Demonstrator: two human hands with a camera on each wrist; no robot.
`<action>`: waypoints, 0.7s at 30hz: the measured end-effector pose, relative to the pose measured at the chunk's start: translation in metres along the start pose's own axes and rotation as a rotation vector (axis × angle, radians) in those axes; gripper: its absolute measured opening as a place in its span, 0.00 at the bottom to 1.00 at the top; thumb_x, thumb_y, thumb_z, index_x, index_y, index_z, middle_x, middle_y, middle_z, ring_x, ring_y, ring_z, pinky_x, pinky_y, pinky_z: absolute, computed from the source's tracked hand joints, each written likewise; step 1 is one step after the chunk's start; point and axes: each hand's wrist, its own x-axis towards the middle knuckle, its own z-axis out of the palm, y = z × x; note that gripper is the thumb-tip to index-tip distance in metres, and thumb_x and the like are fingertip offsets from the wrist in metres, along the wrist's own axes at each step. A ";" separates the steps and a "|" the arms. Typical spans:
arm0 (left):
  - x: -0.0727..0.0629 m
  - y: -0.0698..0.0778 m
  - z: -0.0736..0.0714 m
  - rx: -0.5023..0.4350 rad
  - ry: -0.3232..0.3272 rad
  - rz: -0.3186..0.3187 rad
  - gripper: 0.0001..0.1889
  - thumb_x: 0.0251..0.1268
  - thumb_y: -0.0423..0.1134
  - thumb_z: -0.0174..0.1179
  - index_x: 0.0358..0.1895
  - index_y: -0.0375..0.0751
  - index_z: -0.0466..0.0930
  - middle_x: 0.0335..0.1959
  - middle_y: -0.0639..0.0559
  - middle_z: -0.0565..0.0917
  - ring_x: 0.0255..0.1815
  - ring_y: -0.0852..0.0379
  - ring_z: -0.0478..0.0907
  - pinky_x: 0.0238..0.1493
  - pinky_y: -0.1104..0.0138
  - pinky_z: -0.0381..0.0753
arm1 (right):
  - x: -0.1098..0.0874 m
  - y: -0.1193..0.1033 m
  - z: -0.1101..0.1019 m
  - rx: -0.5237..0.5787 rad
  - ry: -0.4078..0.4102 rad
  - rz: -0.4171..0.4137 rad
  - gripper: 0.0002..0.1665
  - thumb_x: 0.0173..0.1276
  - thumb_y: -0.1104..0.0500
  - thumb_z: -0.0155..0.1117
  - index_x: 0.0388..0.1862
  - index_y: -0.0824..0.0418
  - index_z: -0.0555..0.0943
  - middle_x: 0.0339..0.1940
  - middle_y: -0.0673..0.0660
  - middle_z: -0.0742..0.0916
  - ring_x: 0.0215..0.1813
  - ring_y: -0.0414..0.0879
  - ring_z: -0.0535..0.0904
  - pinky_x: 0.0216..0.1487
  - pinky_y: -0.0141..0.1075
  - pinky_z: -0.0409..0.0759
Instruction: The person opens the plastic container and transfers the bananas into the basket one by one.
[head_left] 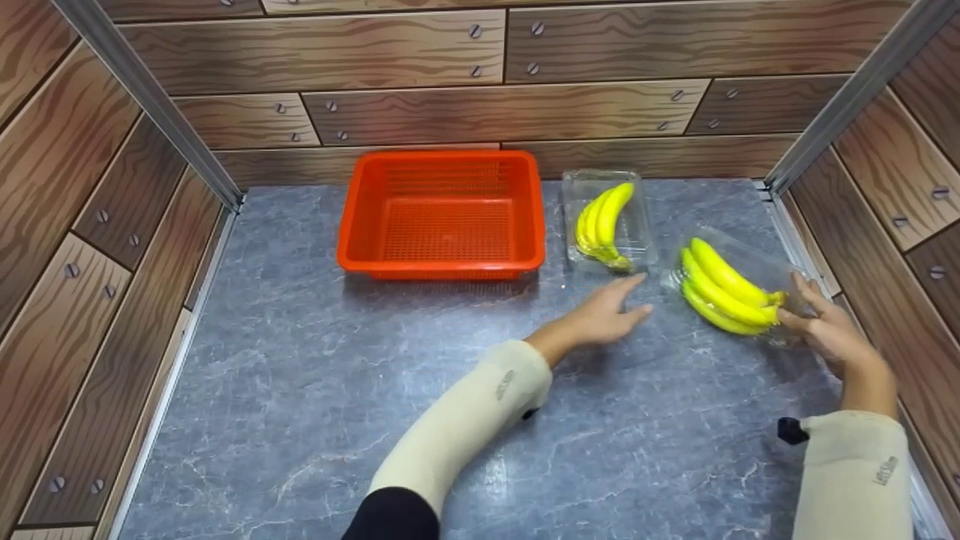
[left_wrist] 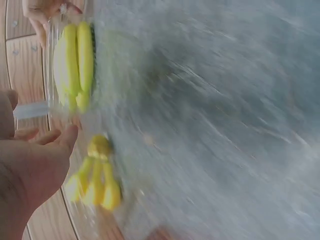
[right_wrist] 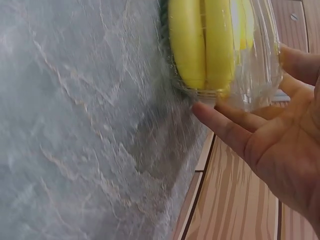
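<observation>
My right hand (head_left: 832, 330) grips one end of a clear plastic box (head_left: 784, 274) with a bunch of bananas (head_left: 724, 289) in it, on the right side of the table. In the right wrist view, fingers (right_wrist: 220, 125) and thumb sit at the end of that box, with yellow bananas (right_wrist: 202, 45) showing through the plastic. My left hand (head_left: 604, 311) reaches over the table with its fingers spread and nothing in them. Just beyond its fingertips lies a second clear plastic box (head_left: 634, 217), holding another bunch of bananas (head_left: 604, 221). The left wrist view is blurred.
An orange-red plastic basket (head_left: 441, 268) with perforated sides stands at the back, left of the boxes. The grey marbled table (head_left: 300, 397) is enclosed by wood-patterned walls (head_left: 405, 116) at the back and sides. Metal rails (head_left: 172, 124) run along the corners.
</observation>
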 end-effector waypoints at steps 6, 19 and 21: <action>0.014 0.015 0.015 0.028 -0.129 0.011 0.41 0.83 0.56 0.53 0.89 0.53 0.46 0.91 0.51 0.49 0.92 0.53 0.48 0.90 0.61 0.50 | -0.004 0.008 -0.005 0.083 -0.072 -0.008 0.52 0.85 0.54 0.57 0.88 0.38 0.32 0.84 0.57 0.21 0.84 0.74 0.18 0.46 0.20 0.80; 0.019 0.023 0.040 0.430 -0.356 0.111 0.45 0.84 0.57 0.52 0.88 0.70 0.29 0.89 0.59 0.18 0.92 0.50 0.20 0.91 0.60 0.44 | -0.012 0.013 -0.011 0.033 -0.147 -0.037 0.53 0.84 0.59 0.57 0.89 0.37 0.35 0.89 0.50 0.30 0.83 0.82 0.44 0.55 0.16 0.75; 0.019 0.024 0.042 0.494 -0.334 0.115 0.46 0.84 0.58 0.51 0.88 0.68 0.27 0.88 0.60 0.16 0.91 0.52 0.19 0.90 0.63 0.46 | -0.009 0.010 -0.011 0.023 -0.152 -0.045 0.53 0.83 0.59 0.57 0.89 0.38 0.35 0.90 0.53 0.31 0.83 0.83 0.45 0.55 0.16 0.75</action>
